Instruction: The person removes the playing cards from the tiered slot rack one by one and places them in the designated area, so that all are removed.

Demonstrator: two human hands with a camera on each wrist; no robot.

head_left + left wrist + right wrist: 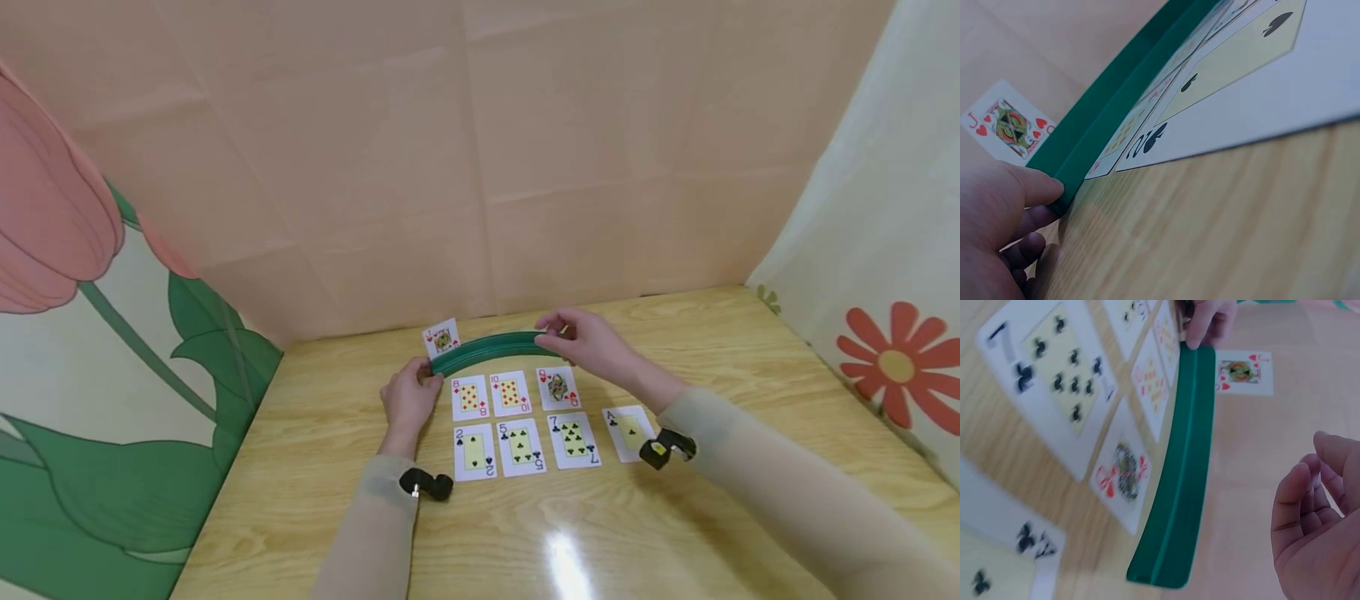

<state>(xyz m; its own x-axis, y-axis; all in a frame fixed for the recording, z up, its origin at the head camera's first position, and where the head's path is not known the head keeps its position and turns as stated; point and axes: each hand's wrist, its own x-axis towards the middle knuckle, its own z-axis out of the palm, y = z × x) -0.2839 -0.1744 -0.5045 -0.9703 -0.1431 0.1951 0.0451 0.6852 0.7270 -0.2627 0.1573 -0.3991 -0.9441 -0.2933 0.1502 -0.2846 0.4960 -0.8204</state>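
A curved green card holder (491, 346) stands behind the rows of cards. My left hand (410, 402) grips its left end, the thumb on the front face in the left wrist view. A jack of hearts (441, 337) stands upright at the holder's left end, its lower edge hidden. My right hand (597, 348) hovers near the holder's right end, fingers loosely curved and holding nothing; the right wrist view shows it (1319, 515) apart from the holder. Nearest in front lie the eight of diamonds (470, 397), ten of diamonds (511, 393) and queen of hearts (558, 388).
A front row holds the two of spades (475, 452), five of clubs (522, 447), seven of clubs (574, 440) and, apart at right under the right wrist, the ace of clubs (627, 432). Cloth backdrops (480, 167) border the wooden table (300, 500).
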